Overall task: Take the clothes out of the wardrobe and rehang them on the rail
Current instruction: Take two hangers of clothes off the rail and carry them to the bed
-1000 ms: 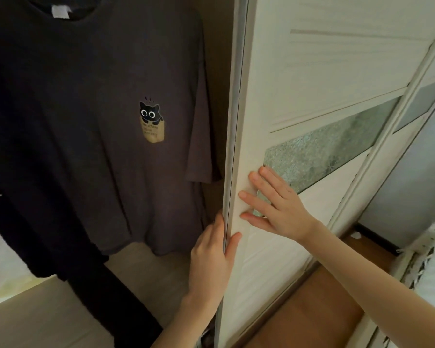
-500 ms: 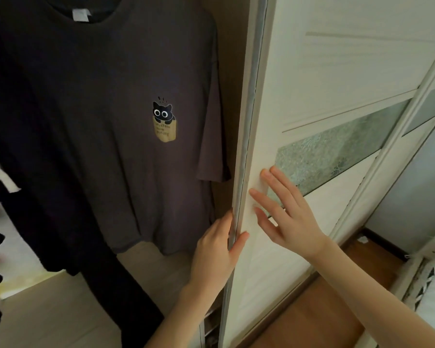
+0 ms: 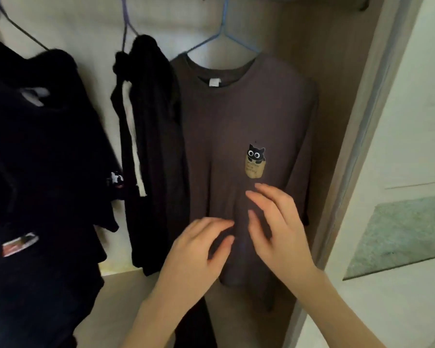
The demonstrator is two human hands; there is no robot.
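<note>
Both hands are raised in front of the brown T-shirt point(image 3: 226, 136), which hangs inside the wardrobe on a blue hanger point(image 3: 224, 36). The left hand point(image 3: 199, 254) is below and left, its fingers spread and slightly curled, with nothing in its grip. The right hand point(image 3: 276, 227) is a little higher, just under the cat print point(image 3: 255, 160) — its fingers are also loose and apart, and it holds nothing. If the fingertips touch the cloth, I cannot tell.

The shirt is the garment nearest the right side. Its right sleeve comes near the brown side wall point(image 3: 337, 121) of the wardrobe, and beyond this wall stands the pale edge of the sliding door point(image 3: 412, 121). On the left, the shirt's edge lies against a black garment point(image 3: 151, 146) on a purple hanger point(image 3: 126, 23); further left hangs another dark garment point(image 3: 35, 159). Under the shirt's hem the light wardrobe floor point(image 3: 126, 292) is visible — there is free room below the clothes.
</note>
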